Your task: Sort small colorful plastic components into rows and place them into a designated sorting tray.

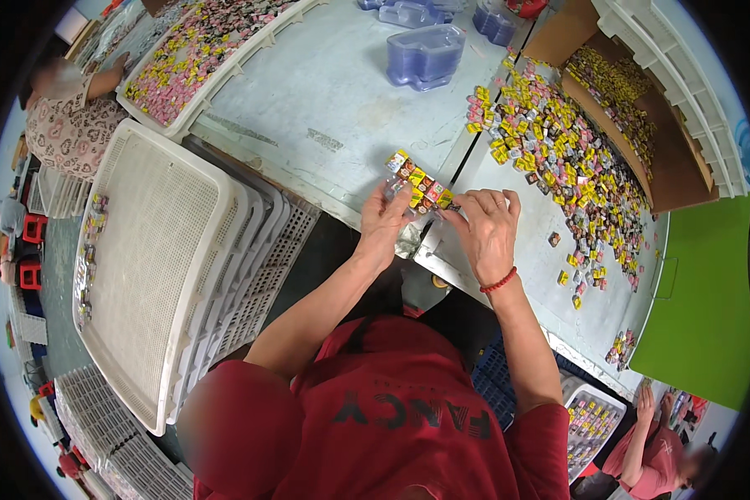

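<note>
My left hand (382, 218) is closed round the near side of a clear plastic tray (394, 185). Small square packs (417, 179) in yellow, brown, pink and white sit in rows in the tray, which is tilted above the table's front edge. At the tray's right end, the thumb and fingertips of my right hand (489, 229) pinch a small yellow pack (444, 200). My fingers partly cover that pack.
Loose packs (550, 142) spill across the table from a cardboard box (683, 158) at the right. Stacked clear trays (425, 58) stand at the back. White mesh crates (150, 267) are piled left. Co-workers (71, 117) are at far left and lower right.
</note>
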The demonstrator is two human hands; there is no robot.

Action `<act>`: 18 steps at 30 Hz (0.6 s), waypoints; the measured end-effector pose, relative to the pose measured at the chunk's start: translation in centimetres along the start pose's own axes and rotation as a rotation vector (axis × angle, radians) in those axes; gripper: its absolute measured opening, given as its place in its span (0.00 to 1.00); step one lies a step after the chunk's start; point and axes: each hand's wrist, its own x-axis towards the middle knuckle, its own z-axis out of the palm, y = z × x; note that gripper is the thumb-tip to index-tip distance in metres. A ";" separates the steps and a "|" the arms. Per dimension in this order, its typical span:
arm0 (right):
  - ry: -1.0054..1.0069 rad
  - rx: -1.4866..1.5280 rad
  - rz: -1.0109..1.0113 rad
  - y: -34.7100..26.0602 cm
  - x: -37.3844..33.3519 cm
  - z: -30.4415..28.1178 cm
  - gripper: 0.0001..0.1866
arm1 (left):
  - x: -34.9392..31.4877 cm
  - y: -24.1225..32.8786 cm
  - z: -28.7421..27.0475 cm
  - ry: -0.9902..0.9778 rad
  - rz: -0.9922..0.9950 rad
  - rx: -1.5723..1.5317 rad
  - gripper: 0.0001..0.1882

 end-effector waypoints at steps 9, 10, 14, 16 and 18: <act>0.194 0.015 -0.004 0.7 -1.4 2.3 0.12 | 0.5 0.2 0.7 -0.004 0.009 -0.099 0.17; 0.196 0.021 -0.011 0.7 -1.5 2.5 0.12 | 0.7 0.3 0.7 0.001 0.017 -0.100 0.17; 0.159 -0.059 -0.017 -0.5 -3.3 3.5 0.16 | 0.4 0.1 -0.6 0.002 0.063 -0.175 0.18; 0.053 -0.191 -0.003 -0.4 -4.2 3.9 0.19 | 1.5 -1.9 -1.4 0.024 0.050 -0.068 0.22; 0.128 -0.174 -0.074 0.4 -5.0 4.0 0.19 | 2.4 -3.1 -0.7 0.038 0.033 0.059 0.28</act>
